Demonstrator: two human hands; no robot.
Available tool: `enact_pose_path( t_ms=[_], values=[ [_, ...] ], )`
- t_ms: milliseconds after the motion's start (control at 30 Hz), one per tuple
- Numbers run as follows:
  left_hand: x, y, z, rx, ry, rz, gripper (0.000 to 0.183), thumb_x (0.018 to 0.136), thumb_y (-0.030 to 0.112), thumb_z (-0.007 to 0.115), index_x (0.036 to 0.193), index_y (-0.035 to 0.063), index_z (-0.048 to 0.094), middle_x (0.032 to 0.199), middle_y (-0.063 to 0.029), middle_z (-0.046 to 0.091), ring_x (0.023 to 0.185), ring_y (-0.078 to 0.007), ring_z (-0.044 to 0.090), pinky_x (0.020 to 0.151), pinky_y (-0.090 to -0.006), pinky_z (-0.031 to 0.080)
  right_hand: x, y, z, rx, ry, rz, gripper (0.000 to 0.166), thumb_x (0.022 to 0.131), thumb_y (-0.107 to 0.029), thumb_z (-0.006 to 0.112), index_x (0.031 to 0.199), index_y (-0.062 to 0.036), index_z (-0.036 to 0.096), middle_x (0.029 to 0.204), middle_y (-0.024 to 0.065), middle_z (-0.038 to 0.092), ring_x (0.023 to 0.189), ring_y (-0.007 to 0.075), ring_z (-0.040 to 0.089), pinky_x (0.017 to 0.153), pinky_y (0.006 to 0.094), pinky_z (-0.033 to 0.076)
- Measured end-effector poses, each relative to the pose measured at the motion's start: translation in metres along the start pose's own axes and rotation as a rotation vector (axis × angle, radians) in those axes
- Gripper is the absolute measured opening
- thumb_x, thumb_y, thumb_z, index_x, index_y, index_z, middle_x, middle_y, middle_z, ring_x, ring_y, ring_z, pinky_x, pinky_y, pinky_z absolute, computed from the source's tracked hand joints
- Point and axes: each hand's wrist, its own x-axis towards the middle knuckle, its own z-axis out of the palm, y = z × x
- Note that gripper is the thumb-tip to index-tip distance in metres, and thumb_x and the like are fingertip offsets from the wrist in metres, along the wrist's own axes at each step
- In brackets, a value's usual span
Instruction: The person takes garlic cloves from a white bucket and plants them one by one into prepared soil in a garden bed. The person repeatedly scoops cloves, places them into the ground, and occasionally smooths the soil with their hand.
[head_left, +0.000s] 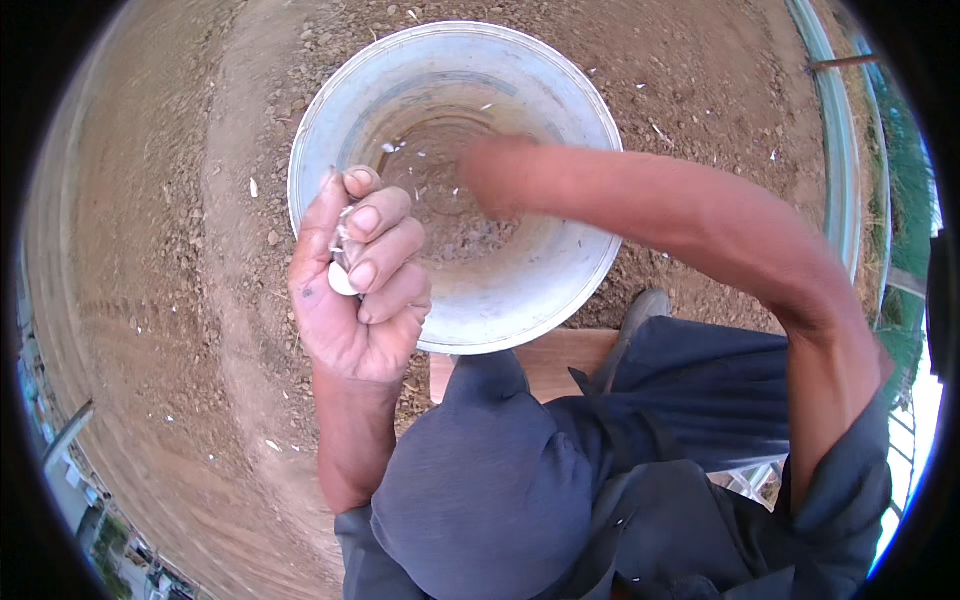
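A large round metal tub stands on the ground, with small pale bits and a brownish layer at its bottom. Over its left rim my left hand is raised palm up, fingers curled around a small whitish, feathery thing with a smooth rounded end; its kind is unclear. My right arm reaches in from the right, and my right hand is over the tub's inside, blurred by motion. Whether its fingers hold anything does not show.
Stony brown soil with scattered white bits surrounds the tub. A wooden board lies below it, beside a shoe. Pale rails or sheeting and green netting run along the right.
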Motion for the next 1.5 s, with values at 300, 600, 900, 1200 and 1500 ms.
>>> enact_pose_path(
  t_ms=[300,600,900,1200,1500],
  values=[
    [0.01,-0.027,0.022,0.225,-0.016,-0.111,0.029,0.107,0.029,0.039,0.104,0.0035,0.053,0.075,-0.0039,0.053,0.046,-0.0081,0.047,0.034,-0.0181,0.037,0.015,0.01,0.111,0.05,0.265,0.077,0.047,0.082,-0.023,0.064,0.123,-0.0032,0.058,0.113,0.0237,0.063,0.106,0.0379,0.063,0.09,0.0481,0.05],
    [0.016,-0.011,0.013,0.099,-0.141,-0.122,0.033,0.108,0.028,0.034,0.11,0.0,0.051,0.084,-0.0088,0.052,0.055,-0.0142,0.051,0.041,-0.0244,0.04,0.037,-0.007,0.111,0.392,-0.145,-0.206,0.031,0.081,-0.017,0.064,0.11,-0.0056,0.064,0.098,0.0176,0.068,0.087,0.029,0.068,0.07,0.0456,0.055],
    [0.022,-0.002,0.01,-0.012,-0.288,-0.057,0.021,0.103,0.014,0.041,0.104,-0.0062,0.047,0.084,-0.0145,0.051,0.052,-0.0163,0.051,0.033,-0.0232,0.034,0.043,-0.007,0.037,1.348,-0.185,-0.027,0.014,0.078,-0.011,0.067,0.091,-0.0064,0.069,0.075,0.0113,0.067,0.066,0.0174,0.065,0.051,0.0334,0.051],
    [0.021,-0.005,0.014,0.018,-0.257,0.015,0.021,0.102,0.014,0.041,0.1,-0.0061,0.048,0.084,-0.0135,0.05,0.052,-0.0152,0.052,0.033,-0.0224,0.038,0.069,0.014,0.07,0.472,0.271,-0.11,0.014,0.079,-0.013,0.062,0.079,-0.0021,0.07,0.081,0.0212,0.068,0.083,0.0349,0.068,0.073,0.046,0.053],
    [0.017,0.008,0.005,-0.038,-0.397,-0.115,0.02,0.099,0.016,0.043,0.102,-0.0017,0.052,0.085,-0.013,0.054,0.055,-0.0162,0.053,0.037,-0.0233,0.038,0.035,-0.01,0.102,0.145,0.155,-0.269,0.017,0.078,-0.007,0.061,0.09,-0.0048,0.073,0.091,0.0213,0.069,0.09,0.0385,0.067,0.078,0.0456,0.054]
  ],
)
